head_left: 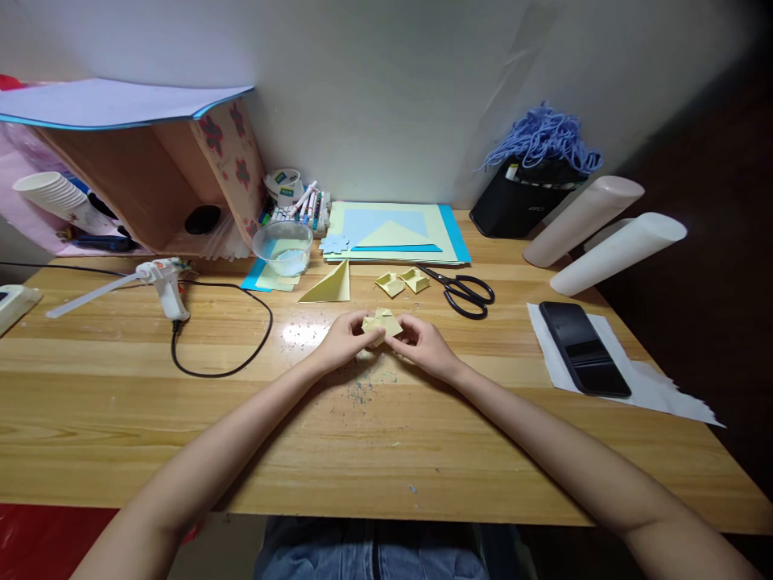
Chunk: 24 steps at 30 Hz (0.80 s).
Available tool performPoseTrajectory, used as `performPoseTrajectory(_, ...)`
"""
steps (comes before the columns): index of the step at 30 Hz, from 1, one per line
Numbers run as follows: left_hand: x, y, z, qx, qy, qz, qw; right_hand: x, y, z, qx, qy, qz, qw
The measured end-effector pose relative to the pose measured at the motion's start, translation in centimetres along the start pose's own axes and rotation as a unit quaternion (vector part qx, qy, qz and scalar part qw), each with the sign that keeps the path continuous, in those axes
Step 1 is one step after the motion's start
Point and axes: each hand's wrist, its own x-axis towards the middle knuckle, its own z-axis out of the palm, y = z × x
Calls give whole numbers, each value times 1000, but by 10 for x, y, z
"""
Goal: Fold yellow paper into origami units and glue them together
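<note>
Between my two hands is a small piece of folded yellow paper [382,324], held just above the table near its middle. My left hand [345,341] pinches its left side, thumb in front. At its right side my right hand [423,345] grips it with thumb and fingers closed. Beyond the hands lie two small folded yellow paper boxes [402,282]. Black-handled scissors [465,292] rest right of them, with their tips near the boxes. A larger folded yellow paper triangle [329,286] stands to the left.
At the back are stacked coloured sheets [452,234], a clear plastic bowl [283,250] and markers [307,205]. Left, a glue gun [166,290] trails a black cord across the wooden table [290,451]. Right, a phone [583,346] lies on white paper, near two pale bottles [619,254].
</note>
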Motion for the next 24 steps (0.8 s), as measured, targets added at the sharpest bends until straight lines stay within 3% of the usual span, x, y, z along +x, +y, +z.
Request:
performPoseTrajectory(8, 1, -6, -1, 91, 12, 19, 996, 1, 0, -4, 49, 25, -15, 998)
performPoseTrajectory(15, 0, -7, 0, 132, 6, 20, 991, 1, 5, -2, -4, 24, -17, 1000)
performPoseTrajectory(24, 1, -7, 0, 116, 17, 15, 993, 2, 1, -3, 31, 36, -11, 999)
